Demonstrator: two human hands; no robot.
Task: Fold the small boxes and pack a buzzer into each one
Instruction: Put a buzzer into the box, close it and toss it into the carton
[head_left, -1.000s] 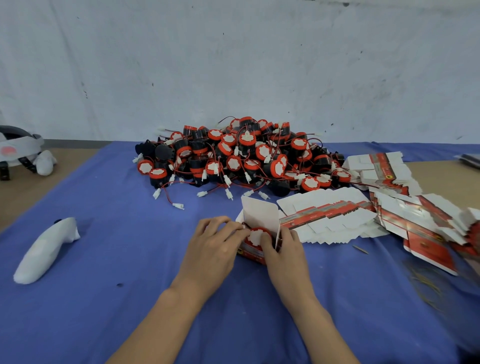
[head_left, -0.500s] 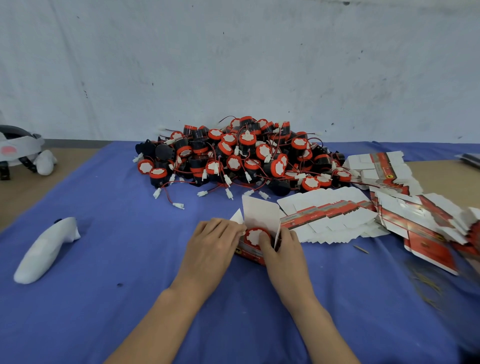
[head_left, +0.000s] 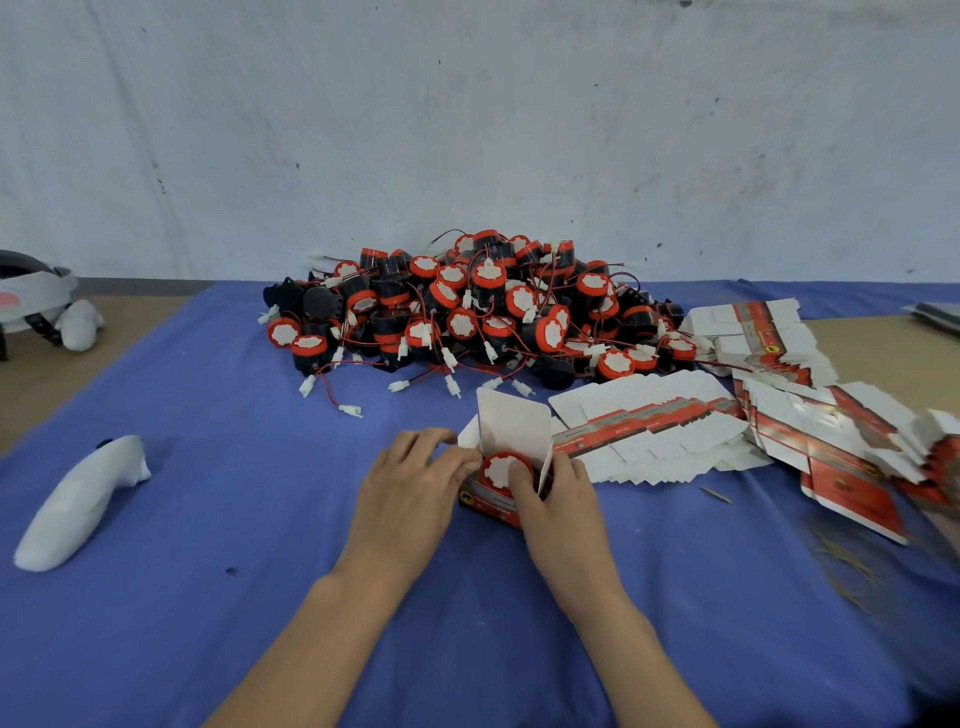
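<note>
A small red and white box (head_left: 511, 426) stands on the blue cloth (head_left: 218, 519) with its white lid flap upright. A red-capped black buzzer (head_left: 496, 470) sits in its open top. My left hand (head_left: 410, 488) grips the box's left side. My right hand (head_left: 558, 499) holds the right side, its thumb pressing on the buzzer's cap. Behind the box lies a big heap of buzzers (head_left: 483, 306) with red wires and white plugs.
Flat unfolded boxes (head_left: 654, 426) fan out to the right, with more stacks (head_left: 758, 332) further right. A white handheld controller (head_left: 78, 499) lies on the cloth at left. A headset (head_left: 31, 301) rests at far left. A pale wall stands behind.
My right thumb has moved onto the buzzer's cap and pressed it lower into the box. My left hand's fingers shifted slightly along the box's left flap.
</note>
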